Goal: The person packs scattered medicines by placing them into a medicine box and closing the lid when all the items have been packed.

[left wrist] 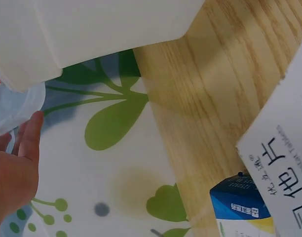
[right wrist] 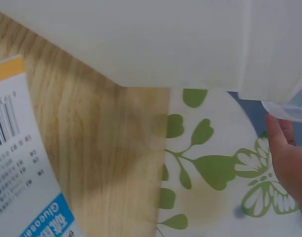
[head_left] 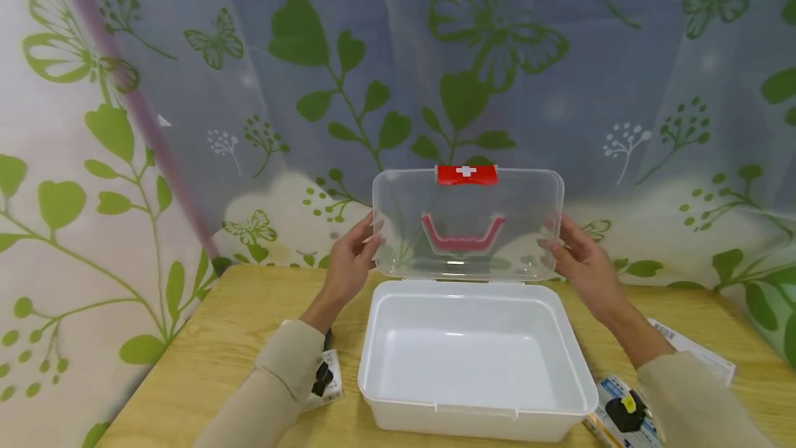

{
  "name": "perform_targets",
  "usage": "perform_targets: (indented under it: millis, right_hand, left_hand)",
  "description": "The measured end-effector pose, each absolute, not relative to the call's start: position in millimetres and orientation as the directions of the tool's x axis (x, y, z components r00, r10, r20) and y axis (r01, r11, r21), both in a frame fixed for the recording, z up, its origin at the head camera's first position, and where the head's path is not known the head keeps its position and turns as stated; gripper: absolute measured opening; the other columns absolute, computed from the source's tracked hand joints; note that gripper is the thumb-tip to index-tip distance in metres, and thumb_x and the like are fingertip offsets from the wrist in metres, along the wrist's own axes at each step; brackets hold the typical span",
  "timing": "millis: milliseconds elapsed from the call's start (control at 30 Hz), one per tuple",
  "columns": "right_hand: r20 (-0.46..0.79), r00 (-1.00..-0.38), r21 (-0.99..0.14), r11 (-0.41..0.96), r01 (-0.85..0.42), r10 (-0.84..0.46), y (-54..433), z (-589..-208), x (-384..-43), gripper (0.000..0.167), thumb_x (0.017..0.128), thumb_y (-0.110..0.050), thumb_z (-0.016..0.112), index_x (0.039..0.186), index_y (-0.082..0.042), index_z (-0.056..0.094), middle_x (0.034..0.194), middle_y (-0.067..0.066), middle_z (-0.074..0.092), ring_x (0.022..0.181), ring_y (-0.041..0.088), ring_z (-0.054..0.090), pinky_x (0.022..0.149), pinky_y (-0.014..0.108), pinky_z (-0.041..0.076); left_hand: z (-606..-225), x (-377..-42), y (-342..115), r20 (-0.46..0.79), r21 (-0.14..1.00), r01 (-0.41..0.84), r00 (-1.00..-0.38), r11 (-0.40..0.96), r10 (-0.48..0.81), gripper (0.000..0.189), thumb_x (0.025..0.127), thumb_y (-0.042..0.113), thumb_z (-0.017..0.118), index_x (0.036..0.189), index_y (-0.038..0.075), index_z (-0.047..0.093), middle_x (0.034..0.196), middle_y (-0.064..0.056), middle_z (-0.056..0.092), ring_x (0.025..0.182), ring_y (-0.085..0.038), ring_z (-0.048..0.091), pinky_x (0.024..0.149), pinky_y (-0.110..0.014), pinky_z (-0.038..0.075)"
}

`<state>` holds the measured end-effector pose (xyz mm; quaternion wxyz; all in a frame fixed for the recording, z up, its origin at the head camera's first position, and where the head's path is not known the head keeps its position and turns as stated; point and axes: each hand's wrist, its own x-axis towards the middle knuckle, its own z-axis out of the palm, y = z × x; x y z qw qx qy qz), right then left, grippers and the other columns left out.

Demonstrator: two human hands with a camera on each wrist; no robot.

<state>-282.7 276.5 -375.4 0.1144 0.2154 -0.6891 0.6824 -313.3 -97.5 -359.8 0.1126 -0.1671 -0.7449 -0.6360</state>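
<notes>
An open white plastic box (head_left: 475, 423) stands on the wooden table. Its clear lid (head_left: 404, 199) is raised upright on hinges along the far rim, with a red clasp (head_left: 466, 175) bearing a white cross at the top and a red handle (head_left: 463, 244) across the middle. My left hand (head_left: 351, 254) grips the lid's left edge, thumb in front and fingers behind it. At the opposite edge, my right hand (head_left: 587, 272) pinches the lid in the same way. Both wrist views show fingers at the lid's rim, partly cut off by the frame.
Medicine boxes lie on the table (head_left: 249, 310) either side: a small carton (head_left: 332, 382) by my left sleeve, a blue-and-white carton (head_left: 612, 393) and a white carton (head_left: 703, 355) by my right forearm. A patterned curtain (head_left: 249, 123) hangs close behind the lid.
</notes>
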Motion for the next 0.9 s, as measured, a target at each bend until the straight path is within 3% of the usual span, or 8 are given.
perform_targets:
  millis: [133, 300, 600, 900]
  right_hand:
    - [0.43, -0.89, -0.9, 0.009, -0.437, -0.152, 275, -380, -285, 0.056, 0.1, -0.005, 0.048, 0.151, -0.004, 0.024, 0.151, 0.017, 0.03, 0.112, 0.006, 0.056, 0.087, 0.022, 0.05]
    - [0.405, -0.897, -0.907, 0.049, -0.419, -0.175, 276, -382, -285, 0.057, 0.101, -0.006, 0.047, 0.152, -0.004, 0.02, 0.151, 0.024, 0.023, 0.114, 0.004, 0.055, 0.087, 0.023, 0.05]
    - [0.354, -0.92, -0.93, 0.038, -0.365, -0.169, 276, -392, -285, 0.06, 0.101, -0.008, 0.047, 0.152, -0.003, 0.015, 0.153, 0.025, 0.014, 0.114, 0.001, 0.053, 0.089, 0.022, 0.048]
    - [0.311, -0.942, -0.935, 0.139, -0.327, -0.123, 272, -399, -282, 0.059, 0.102, -0.018, 0.047, 0.152, -0.004, 0.019, 0.15, 0.028, 0.023, 0.11, -0.003, 0.053, 0.086, 0.018, 0.049]
  left_hand:
    - [-374, -322, -101, 0.376, 0.912, 0.387, -0.921, 0.137, 0.1, 0.047, 0.098, 0.005, 0.054, 0.144, 0.013, 0.044, 0.132, -0.012, 0.056, 0.107, -0.029, 0.061, 0.073, -0.036, 0.058]
    - [-378, -326, -101, 0.391, 0.904, 0.406, -0.912, 0.134, 0.12, 0.047, 0.098, 0.002, 0.051, 0.144, 0.009, 0.042, 0.134, -0.015, 0.054, 0.105, -0.034, 0.061, 0.071, -0.036, 0.058]
    - [-384, -328, -99, 0.345, 0.915, 0.363, -0.93, 0.176, 0.125, 0.048, 0.098, 0.001, 0.052, 0.144, 0.006, 0.042, 0.135, -0.019, 0.051, 0.105, -0.036, 0.06, 0.07, -0.037, 0.058]
    - [-390, -327, -100, 0.28, 0.94, 0.298, -0.952, 0.165, 0.127, 0.046, 0.099, 0.002, 0.05, 0.144, 0.004, 0.041, 0.135, -0.019, 0.052, 0.109, -0.035, 0.059, 0.072, -0.035, 0.058]
